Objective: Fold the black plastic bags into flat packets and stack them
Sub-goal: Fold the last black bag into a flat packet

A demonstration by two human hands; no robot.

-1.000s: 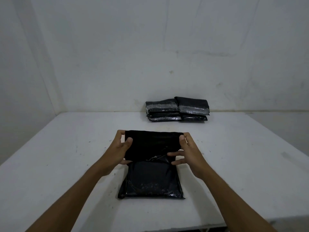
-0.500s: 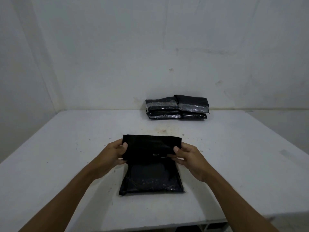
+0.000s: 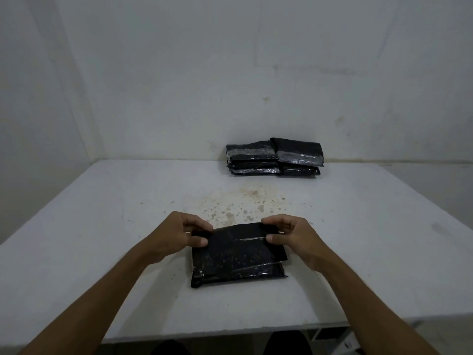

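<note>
A black plastic bag lies on the white table in front of me, its upper flap folded down over the lower part into a flat packet. My left hand pinches the packet's far left corner. My right hand pinches its far right corner. Two side-by-side stacks of folded black packets stand at the back of the table against the wall.
The table's front edge runs just below the packet. A stained patch marks the tabletop between the packet and the stacks. White walls close off the left side and the back.
Both hands have brought the raised top flap of the bag down towards me, onto the lower half. The bag now lies shorter and flat.
</note>
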